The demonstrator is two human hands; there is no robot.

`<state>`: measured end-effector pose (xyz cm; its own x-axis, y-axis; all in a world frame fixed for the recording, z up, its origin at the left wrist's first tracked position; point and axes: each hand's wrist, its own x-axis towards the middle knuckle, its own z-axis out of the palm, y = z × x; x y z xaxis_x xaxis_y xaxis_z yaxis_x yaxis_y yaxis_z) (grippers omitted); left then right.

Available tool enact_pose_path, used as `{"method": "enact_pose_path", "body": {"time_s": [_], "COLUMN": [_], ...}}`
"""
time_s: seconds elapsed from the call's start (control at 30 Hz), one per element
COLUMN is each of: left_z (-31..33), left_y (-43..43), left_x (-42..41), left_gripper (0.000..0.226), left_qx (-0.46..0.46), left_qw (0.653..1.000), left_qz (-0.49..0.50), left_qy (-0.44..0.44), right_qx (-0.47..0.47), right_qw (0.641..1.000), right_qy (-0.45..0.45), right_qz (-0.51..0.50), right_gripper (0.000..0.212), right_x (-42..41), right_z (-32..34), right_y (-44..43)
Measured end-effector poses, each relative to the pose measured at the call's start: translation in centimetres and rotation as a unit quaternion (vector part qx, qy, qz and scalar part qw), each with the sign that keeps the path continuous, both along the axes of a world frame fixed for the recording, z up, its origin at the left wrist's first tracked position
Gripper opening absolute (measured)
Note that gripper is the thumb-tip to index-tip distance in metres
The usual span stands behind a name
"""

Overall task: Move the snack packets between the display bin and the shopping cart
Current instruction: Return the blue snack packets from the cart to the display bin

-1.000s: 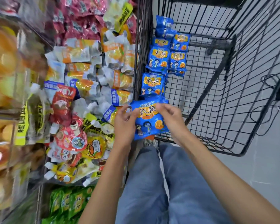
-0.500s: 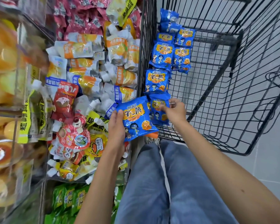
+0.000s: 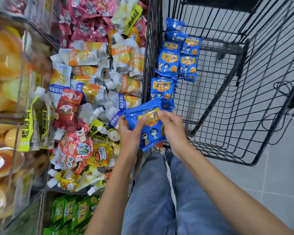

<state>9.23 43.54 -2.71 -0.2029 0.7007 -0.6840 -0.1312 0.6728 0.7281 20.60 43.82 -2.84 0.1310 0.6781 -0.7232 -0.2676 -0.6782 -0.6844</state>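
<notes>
The characters 掌心脆 are read on the blue packets. On the yellow duck pouch, 可吸果冻 is read. Remaining print is not reliably legible.

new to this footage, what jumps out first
Dead centre, the left hand and right hand both grip a bright blue snack packet. Just beyond it, a row of matching blue packets lies along the left side of the black wire shopping cart. To the left sprawls a heap of colourful spouted pouches.
</notes>
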Motion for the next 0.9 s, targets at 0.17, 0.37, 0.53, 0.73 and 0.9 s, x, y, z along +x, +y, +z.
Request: {"method": "enact_pose_path", "body": {"time_s": [0.17, 0.37, 0.53, 0.73, 0.9], "left_z": [-0.2, -0.2, 0.1, 0.5, 0.7], "left_y": [-0.4, -0.8, -1.0, -1.0, -1.0], "left_x": [-1.1, -2.4, -2.7, -2.7, -2.3], "left_gripper": [0.077, 0.069, 0.065, 0.058, 0.065], "left_qx": [-0.014, -0.008, -0.011, 0.002, 0.027], "left_qw": [0.998, 0.998, 0.998, 0.998, 0.995], "left_qz": [0.055, 0.06, 0.063, 0.055, 0.004], "left_qy": [-0.005, 0.017, 0.023, 0.039, 0.093], "right_qx": [-0.126, -0.212, -0.185, -0.06, 0.072], "right_qw": [0.977, 0.956, 0.965, 0.981, 0.985], "right_qy": [-0.15, -0.201, -0.183, -0.18, -0.089], "right_qz": [-0.085, 0.037, -0.027, -0.05, -0.132], "right_gripper": [0.028, 0.039, 0.036, 0.033, 0.029], "right_x": [0.9, 1.0, 1.0, 2.5, 6.6], "right_z": [-6.4, -12.0, -12.7, -8.2, -1.6], "right_y": [1.2, 1.5, 1.3, 0.0, -0.7]}}
